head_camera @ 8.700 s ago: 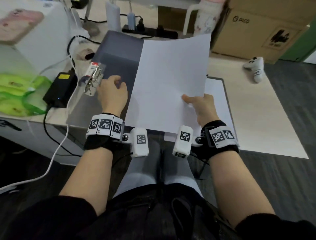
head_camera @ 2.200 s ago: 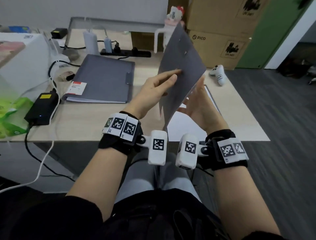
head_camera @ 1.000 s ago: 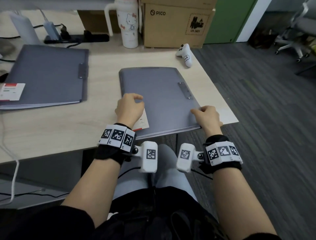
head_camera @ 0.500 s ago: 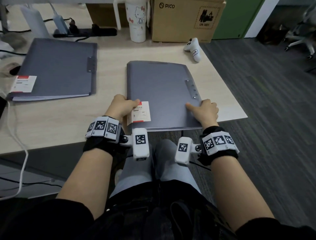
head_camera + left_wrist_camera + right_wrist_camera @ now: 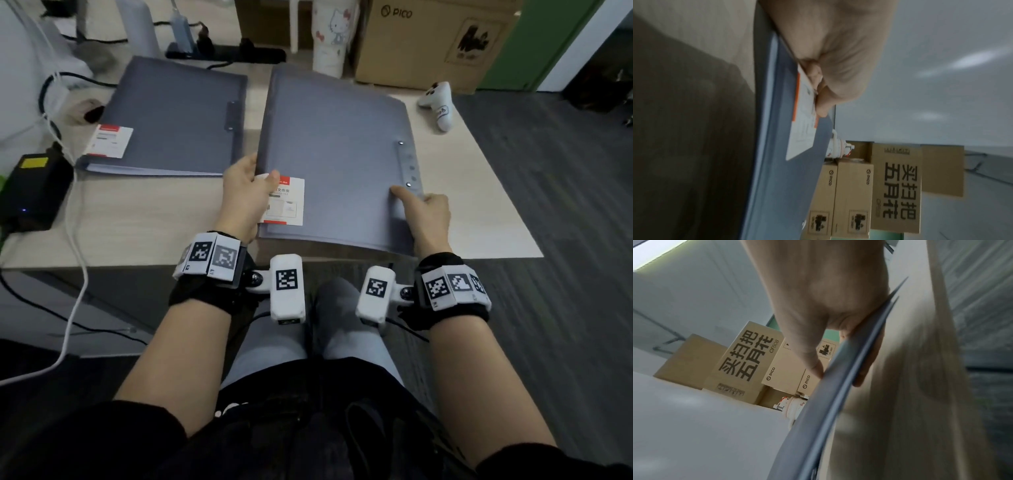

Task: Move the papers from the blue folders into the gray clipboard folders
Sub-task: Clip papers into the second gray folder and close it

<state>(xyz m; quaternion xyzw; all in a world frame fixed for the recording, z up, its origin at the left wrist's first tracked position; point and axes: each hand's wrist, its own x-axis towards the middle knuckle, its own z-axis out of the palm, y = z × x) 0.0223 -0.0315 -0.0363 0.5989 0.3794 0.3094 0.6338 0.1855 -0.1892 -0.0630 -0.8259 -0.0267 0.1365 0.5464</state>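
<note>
Both hands grip one closed gray folder at the near edge of the table.

The left hand (image 5: 245,192) pinches the folder (image 5: 337,154) at its left edge, thumb on the white label (image 5: 286,202); the right hand (image 5: 426,216) pinches its near right corner beside the riveted strip (image 5: 407,164). The folder's near edge reaches the table (image 5: 137,222) rim. At 10 o'clock a second closed folder (image 5: 178,116) lies just beside it, a narrow gap between. At 2 o'clock a white controller (image 5: 440,104) sits apart on bare tabletop.
</note>
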